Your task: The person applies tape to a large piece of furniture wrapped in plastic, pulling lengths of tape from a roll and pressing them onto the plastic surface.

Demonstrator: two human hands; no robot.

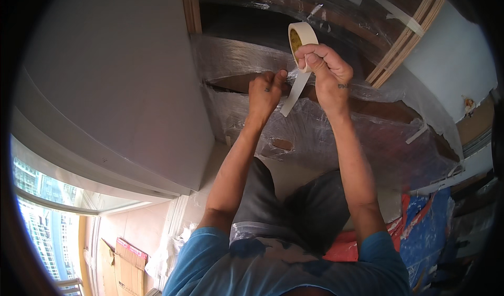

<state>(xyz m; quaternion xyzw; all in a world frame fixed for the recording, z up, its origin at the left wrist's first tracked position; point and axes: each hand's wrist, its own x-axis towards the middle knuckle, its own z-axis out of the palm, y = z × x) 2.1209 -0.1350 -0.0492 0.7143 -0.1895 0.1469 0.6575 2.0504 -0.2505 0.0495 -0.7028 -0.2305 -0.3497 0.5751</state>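
Note:
In my right hand [333, 80] is a roll of masking tape [316, 33], held at its lower rim between thumb and fingers. A loose tape strip [295, 96] hangs down from the roll, its free end in front of the plastic film. My left hand [264, 92] is closed just left of the strip, its thumb against the curled fingers, pinching clear plastic film [315, 120] at the edge of a long gap. Brown surface [375, 109] shows through that gap. The left fingertips are partly hidden.
A tall grey panel [121, 86] stands close on my left. Wooden strips [407, 33] edge the wrapped piece at the upper right. Red and blue sheeting [428, 233] lies at the lower right. Flattened cardboard [130, 269] is at the lower left near a window [44, 222].

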